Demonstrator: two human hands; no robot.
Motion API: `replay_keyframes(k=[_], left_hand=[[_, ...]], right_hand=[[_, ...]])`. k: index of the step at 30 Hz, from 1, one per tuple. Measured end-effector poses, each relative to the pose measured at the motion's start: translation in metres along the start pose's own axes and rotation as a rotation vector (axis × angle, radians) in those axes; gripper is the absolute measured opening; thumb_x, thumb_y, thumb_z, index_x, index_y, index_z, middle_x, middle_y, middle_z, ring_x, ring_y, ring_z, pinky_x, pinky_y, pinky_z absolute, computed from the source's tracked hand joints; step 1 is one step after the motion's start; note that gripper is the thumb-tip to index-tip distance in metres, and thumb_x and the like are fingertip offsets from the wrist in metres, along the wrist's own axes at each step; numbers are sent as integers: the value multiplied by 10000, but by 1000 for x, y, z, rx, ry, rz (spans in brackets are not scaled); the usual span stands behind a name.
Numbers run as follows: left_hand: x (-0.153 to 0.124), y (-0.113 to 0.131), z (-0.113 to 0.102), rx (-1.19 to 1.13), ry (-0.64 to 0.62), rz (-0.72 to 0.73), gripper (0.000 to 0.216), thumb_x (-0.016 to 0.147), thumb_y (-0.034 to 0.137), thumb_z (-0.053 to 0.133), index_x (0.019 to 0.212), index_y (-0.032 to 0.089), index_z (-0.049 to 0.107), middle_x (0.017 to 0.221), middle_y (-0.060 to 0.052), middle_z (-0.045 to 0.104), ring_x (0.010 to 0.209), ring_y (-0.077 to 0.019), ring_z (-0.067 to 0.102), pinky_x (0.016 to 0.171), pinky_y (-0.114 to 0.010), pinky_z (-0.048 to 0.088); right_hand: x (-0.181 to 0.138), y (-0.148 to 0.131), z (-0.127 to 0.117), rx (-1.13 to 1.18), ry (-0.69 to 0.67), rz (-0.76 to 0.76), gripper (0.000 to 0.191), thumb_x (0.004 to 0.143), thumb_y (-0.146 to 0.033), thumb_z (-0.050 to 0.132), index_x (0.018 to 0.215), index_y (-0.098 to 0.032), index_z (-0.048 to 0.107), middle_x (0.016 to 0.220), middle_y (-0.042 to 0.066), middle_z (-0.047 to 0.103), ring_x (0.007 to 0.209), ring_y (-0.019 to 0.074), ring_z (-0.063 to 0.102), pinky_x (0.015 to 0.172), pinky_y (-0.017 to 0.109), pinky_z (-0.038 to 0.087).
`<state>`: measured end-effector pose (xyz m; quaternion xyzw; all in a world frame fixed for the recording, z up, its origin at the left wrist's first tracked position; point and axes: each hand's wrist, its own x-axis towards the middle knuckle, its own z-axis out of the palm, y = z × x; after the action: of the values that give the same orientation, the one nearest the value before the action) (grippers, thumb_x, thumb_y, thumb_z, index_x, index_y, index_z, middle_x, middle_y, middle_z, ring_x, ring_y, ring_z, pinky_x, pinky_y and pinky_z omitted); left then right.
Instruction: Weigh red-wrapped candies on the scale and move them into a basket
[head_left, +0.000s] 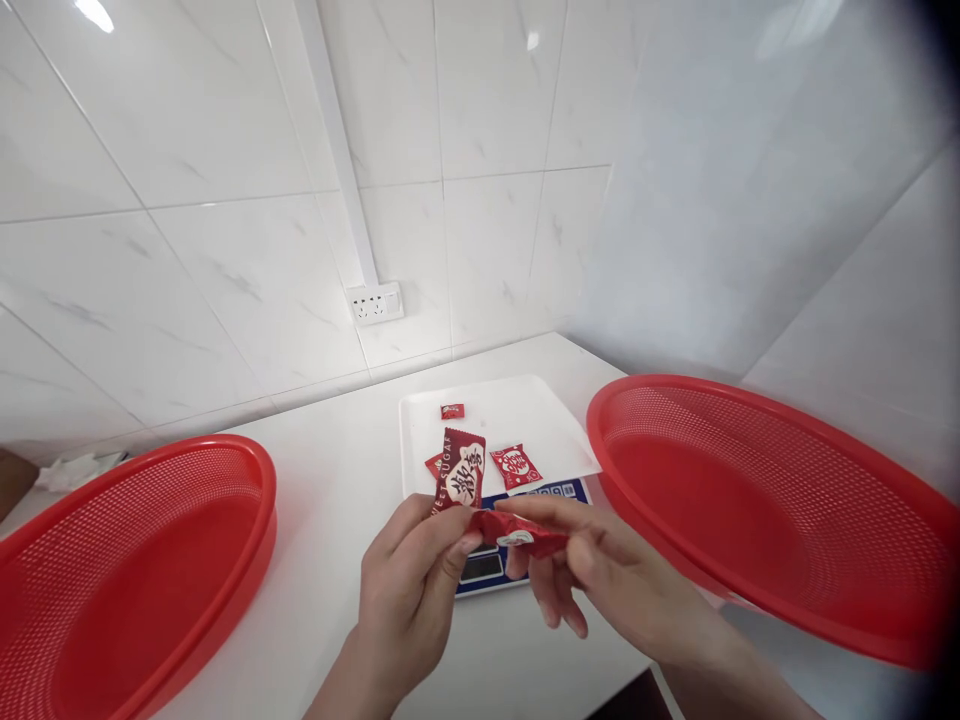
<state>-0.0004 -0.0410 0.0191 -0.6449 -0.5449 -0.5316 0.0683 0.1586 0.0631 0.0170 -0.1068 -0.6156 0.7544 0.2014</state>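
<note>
Red foil wrapper [517, 530]: crinkled candy packet, held between both hands above the near edge of the scale [480, 570].
Left hand [409, 590]: fingers [457, 545] pinched shut on the wrapper's left end.
Right hand [600, 575]: thumb and forefinger closed on its right end; other fingers loose.
Handling (judged): very light, soft, slick foil; best gripped at the crimped ends.
Scale tray [525, 405]: white, carrying 3 or 4 more red packets [515, 466].
Baskets: 2 red mesh, left basket [135, 560], right basket [772, 500], on the white counter [330, 470].
</note>
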Motion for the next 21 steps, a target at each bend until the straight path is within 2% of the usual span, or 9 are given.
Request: replay_keyframes(k=[3,7,10,13,14,17,21], left_hand=[[0,-6,0,-42,-24,77,329,848,22,469,1090,224,563,919,-40,579,767,-104,590,609,-176,477],[-1,-9,4,-55,-39,78,359,846,17,468,1113,241,554,922,-35,581,771,-100,592,619,-175,476],[-1,-9,5,-38,-31,-63,307,863,65,484,1093,256,551,869,-7,588,734,-85,578,593,-154,449],[0,-7,4,-113,-52,-236,178,904,182,470,1033,259,565,857,4,602,745,-92,567,630,-171,436],[1,-5,4,-161,-79,-278,151,919,246,449,1006,250,572,846,1,602,742,-101,560,639,-186,432],[3,-2,3,-297,-219,-364,295,910,435,407,898,203,589,788,-16,580,706,-134,522,633,-234,410],[5,2,5,-377,-345,-474,337,880,458,456,737,170,557,676,-1,502,638,-131,460,595,-242,372]], right_hand=[[0,2,-3,178,66,-25,474,793,-611,540,1041,-227,667,736,41,628,566,123,577,406,199,414],[0,4,-1,114,180,-23,217,803,-391,655,953,-238,688,666,-5,612,563,101,573,483,209,488],[-2,0,2,-49,282,-84,157,797,-300,672,944,-249,685,718,-17,617,579,88,582,548,212,529],[-5,-5,5,-206,374,-207,145,820,-264,635,959,-265,677,804,-4,630,644,103,615,579,206,554],[-5,-7,7,-256,395,-248,151,823,-249,627,965,-274,673,821,-2,633,664,109,623,585,202,558],[-6,-8,11,-401,429,-334,181,821,-205,617,971,-297,660,833,-9,642,677,110,625,593,192,557],[-7,-3,14,-466,412,-338,212,835,-227,603,1027,-315,624,894,-5,658,741,122,636,643,206,557]])
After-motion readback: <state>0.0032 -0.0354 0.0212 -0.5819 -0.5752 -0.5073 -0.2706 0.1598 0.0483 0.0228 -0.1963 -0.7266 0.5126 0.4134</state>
